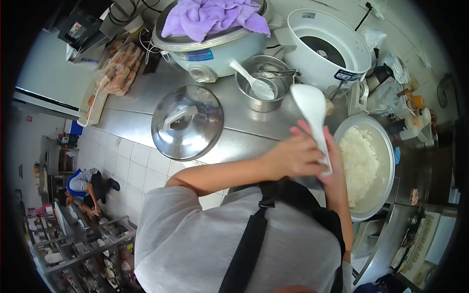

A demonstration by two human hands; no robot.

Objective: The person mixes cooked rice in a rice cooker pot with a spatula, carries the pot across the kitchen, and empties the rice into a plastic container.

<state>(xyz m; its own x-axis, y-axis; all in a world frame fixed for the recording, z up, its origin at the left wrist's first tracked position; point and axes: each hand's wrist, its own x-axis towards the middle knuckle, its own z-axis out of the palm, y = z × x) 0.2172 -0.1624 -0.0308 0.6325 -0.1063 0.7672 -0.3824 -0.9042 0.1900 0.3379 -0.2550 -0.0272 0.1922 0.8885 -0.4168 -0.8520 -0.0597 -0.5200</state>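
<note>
A white rice paddle (pixel 311 105) is held upright in front of me, its broad blade at the top. My right hand (pixel 333 158) is behind the paddle, its fingers around the handle. My left hand (pixel 295 155) comes across from the left, its fingers closed at the lower handle and against my right hand. Just right of my hands stands a wide pot (pixel 392 168) with white cooked rice (pixel 360 158) in it. A steel bowl (pixel 261 105) beyond my hands contains a second white paddle (pixel 254 80) and a metal utensil.
A domed steel lid (pixel 187 136) lies on the steel counter (pixel 234 141). Behind are a rice cooker (pixel 215 61) topped with a purple cloth (pixel 215 17) and an uncovered cooker body (pixel 359 51). Egg trays (pixel 119 68) stand at left. A person (pixel 85 188) crouches by racks at lower left.
</note>
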